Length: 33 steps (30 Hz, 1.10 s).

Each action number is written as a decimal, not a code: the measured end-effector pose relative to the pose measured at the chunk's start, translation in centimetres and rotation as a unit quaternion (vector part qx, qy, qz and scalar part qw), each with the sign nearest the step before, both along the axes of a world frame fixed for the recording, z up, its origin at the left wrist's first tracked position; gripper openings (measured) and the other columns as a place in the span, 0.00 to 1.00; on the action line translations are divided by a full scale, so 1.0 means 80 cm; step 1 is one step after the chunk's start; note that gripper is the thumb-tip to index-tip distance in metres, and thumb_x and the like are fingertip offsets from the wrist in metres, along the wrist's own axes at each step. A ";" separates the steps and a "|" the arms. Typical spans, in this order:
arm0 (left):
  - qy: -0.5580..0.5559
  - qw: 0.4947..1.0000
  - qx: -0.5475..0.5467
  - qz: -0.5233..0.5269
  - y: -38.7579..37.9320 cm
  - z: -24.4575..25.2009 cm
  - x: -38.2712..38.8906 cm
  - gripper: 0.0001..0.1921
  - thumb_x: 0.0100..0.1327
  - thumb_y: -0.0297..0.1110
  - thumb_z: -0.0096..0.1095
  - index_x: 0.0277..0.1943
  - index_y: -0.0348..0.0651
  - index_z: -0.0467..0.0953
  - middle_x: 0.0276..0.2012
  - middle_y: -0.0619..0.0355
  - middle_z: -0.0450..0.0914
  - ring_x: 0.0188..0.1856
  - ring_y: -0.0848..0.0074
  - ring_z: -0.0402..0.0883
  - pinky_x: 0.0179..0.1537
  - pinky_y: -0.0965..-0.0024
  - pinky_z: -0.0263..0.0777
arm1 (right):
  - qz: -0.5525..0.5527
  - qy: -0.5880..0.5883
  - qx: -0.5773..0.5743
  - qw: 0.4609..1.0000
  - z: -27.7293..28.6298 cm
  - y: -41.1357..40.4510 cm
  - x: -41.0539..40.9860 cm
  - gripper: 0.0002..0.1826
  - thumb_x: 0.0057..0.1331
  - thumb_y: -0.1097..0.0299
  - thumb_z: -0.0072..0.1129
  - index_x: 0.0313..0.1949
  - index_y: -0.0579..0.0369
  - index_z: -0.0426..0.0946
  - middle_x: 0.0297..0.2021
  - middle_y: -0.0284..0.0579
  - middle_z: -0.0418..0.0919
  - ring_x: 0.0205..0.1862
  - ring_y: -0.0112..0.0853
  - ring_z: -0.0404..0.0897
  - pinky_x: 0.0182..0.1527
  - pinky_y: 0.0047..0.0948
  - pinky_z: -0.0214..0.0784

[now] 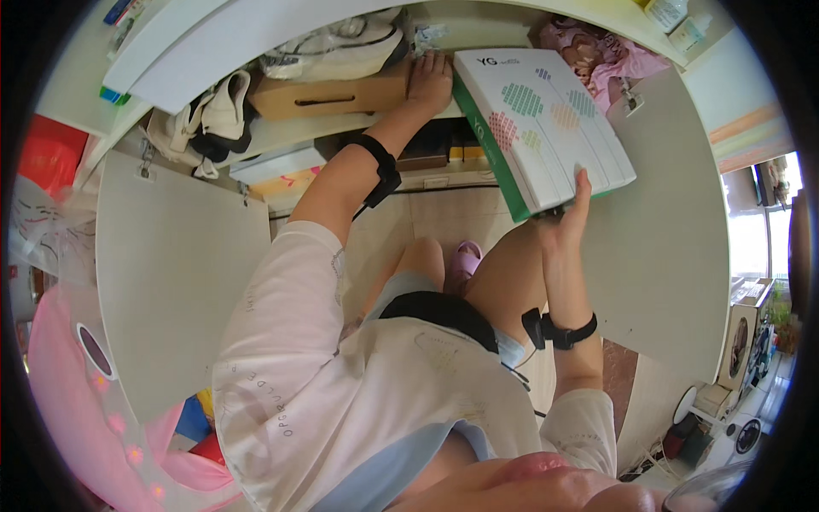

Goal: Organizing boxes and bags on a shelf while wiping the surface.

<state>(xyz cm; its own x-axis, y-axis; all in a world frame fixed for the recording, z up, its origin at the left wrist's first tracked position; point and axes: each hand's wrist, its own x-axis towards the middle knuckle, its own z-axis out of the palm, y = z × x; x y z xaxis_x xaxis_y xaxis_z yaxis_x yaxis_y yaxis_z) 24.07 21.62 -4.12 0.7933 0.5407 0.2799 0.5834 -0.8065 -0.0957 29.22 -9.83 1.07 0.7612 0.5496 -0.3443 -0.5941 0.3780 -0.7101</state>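
Note:
A flat white box with green sides and coloured dotted circles is tilted at the front of an open cabinet's shelf. My right hand supports its near end, thumb on the top face and fingers hidden beneath. My left hand reaches onto the shelf, between the white box and a brown cardboard box; what its fingertips touch is unclear. White shoes in clear plastic wrap lie on the cardboard box. Pink plastic bags are behind the white box at the right.
Cabinet doors stand open at left and right. White and black shoes fill the shelf's left part. More boxes sit on the lower level. Bottles stand above at the right. My knees are just before the cabinet.

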 end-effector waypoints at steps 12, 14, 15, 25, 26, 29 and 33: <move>0.023 0.994 -0.102 -0.035 -0.026 -0.015 -0.042 0.36 0.67 0.57 0.34 0.67 0.34 0.50 0.68 0.47 0.51 0.69 0.58 0.47 0.68 0.57 0.39 | 0.018 0.013 -0.014 1.000 0.040 0.048 -0.041 0.41 0.58 0.37 0.44 0.66 0.43 0.50 0.65 0.44 0.52 0.66 0.44 0.50 0.60 0.58 0.41; 0.111 0.994 -0.013 0.013 -0.034 -0.006 -0.040 0.37 0.66 0.59 0.32 0.66 0.35 0.55 0.66 0.47 0.55 0.68 0.56 0.50 0.67 0.53 0.38 | 0.023 0.009 -0.003 1.000 0.037 0.054 -0.041 0.41 0.58 0.37 0.44 0.66 0.43 0.50 0.65 0.43 0.52 0.66 0.44 0.50 0.60 0.58 0.41; 0.110 0.994 -0.014 0.013 -0.038 0.001 -0.038 0.37 0.66 0.59 0.32 0.66 0.35 0.55 0.66 0.47 0.55 0.68 0.56 0.50 0.67 0.53 0.38 | 0.026 0.006 0.011 1.000 0.033 0.057 -0.039 0.41 0.58 0.37 0.44 0.66 0.43 0.50 0.65 0.43 0.52 0.66 0.44 0.50 0.60 0.58 0.41; 0.150 0.985 0.074 0.052 -0.020 0.029 -0.027 0.30 0.65 0.53 0.41 0.56 0.35 0.70 0.59 0.46 0.67 0.66 0.50 0.52 0.63 0.49 0.43 | 0.031 -0.028 -0.018 0.999 -0.018 0.085 -0.033 0.46 0.56 0.41 0.56 0.66 0.47 0.46 0.66 0.45 0.48 0.66 0.47 0.48 0.60 0.64 0.45; 0.134 0.987 0.072 0.051 -0.016 0.036 -0.022 0.26 0.64 0.49 0.45 0.55 0.37 0.72 0.58 0.48 0.69 0.66 0.52 0.52 0.63 0.49 0.47 | 0.029 -0.025 -0.015 0.999 -0.020 0.083 -0.029 0.46 0.56 0.41 0.56 0.66 0.47 0.46 0.66 0.45 0.48 0.66 0.47 0.48 0.60 0.64 0.45; 0.111 0.994 0.000 0.021 -0.004 0.077 -0.005 0.21 0.60 0.41 0.48 0.52 0.39 0.74 0.55 0.49 0.72 0.63 0.55 0.62 0.59 0.50 0.58 | 0.075 -0.017 -0.005 0.997 -0.020 0.069 -0.021 0.48 0.56 0.39 0.56 0.67 0.46 0.44 0.66 0.47 0.46 0.67 0.47 0.45 0.60 0.64 0.44; 0.077 0.975 -0.196 0.071 0.002 0.114 0.018 0.19 0.59 0.37 0.47 0.49 0.36 0.75 0.52 0.47 0.75 0.55 0.56 0.71 0.55 0.52 0.64 | 0.101 0.006 -0.030 0.994 -0.015 0.057 -0.020 0.52 0.54 0.34 0.54 0.68 0.44 0.38 0.67 0.48 0.39 0.67 0.48 0.44 0.62 0.63 0.43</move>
